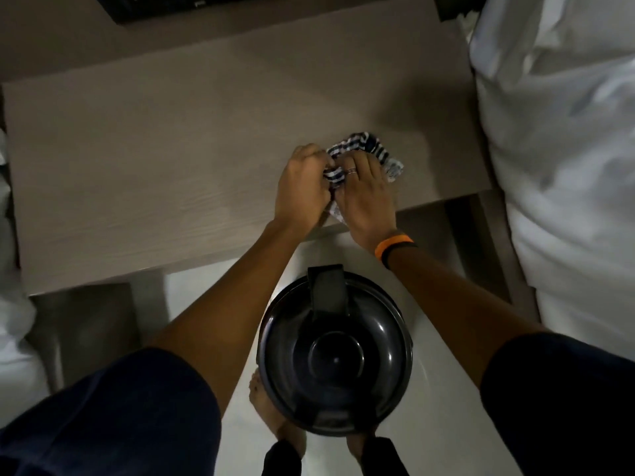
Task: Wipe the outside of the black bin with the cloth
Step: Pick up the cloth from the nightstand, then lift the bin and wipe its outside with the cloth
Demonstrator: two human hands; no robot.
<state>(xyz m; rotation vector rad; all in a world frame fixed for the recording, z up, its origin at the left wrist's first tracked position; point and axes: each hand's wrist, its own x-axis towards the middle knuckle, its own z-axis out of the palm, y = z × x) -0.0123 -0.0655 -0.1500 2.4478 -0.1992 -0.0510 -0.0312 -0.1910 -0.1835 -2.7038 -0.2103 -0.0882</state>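
A round black bin with a closed lid stands on the pale floor right in front of my feet, below the table's near edge. A crumpled blue-and-white striped cloth lies on the table near its front right corner. My left hand grips the cloth's left part with closed fingers. My right hand, with a ring and an orange wristband, clutches the cloth from the right. Both hands are well above and beyond the bin, not touching it.
The light wooden table fills the middle of the view. White bedding lies along the right side, more white fabric at the left edge. A dark object sits at the table's far side. My bare feet stand beside the bin.
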